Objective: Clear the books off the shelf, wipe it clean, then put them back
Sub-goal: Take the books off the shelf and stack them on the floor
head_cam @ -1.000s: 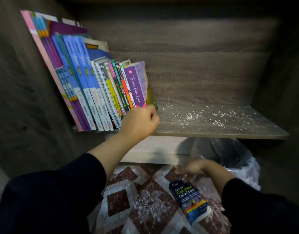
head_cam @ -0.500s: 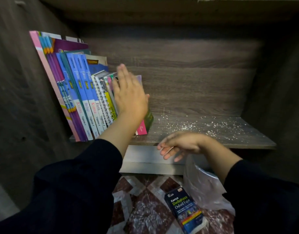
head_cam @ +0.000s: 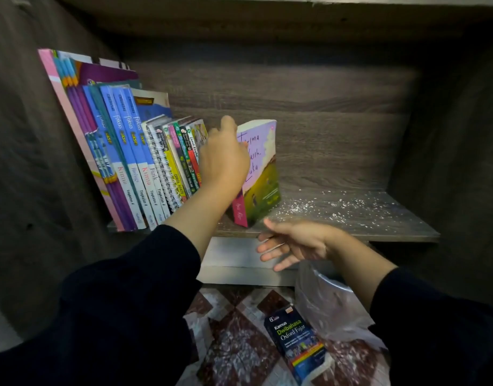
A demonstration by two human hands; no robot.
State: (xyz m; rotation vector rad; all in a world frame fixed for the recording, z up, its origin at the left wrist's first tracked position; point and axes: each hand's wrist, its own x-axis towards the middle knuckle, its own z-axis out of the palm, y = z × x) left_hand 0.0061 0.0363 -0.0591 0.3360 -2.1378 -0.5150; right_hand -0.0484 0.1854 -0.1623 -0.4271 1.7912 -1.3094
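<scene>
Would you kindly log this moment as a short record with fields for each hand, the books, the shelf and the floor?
left hand: grips the purple book at its spine side, tilting it away from the row
right hand: open, fingers spread, below the shelf edge, holding nothing
row of books: standing on the shelf, leaning left
shelf: white crumbs on its bare right part
dictionary: lying on the tiled floor
plastic bag: under the shelf, beside the dictionary

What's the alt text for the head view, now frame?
A person's left hand tips a purple paperback away from a row of books on a crumb-strewn wooden shelf. The open right hand waits below; a dictionary lies on the floor.
</scene>
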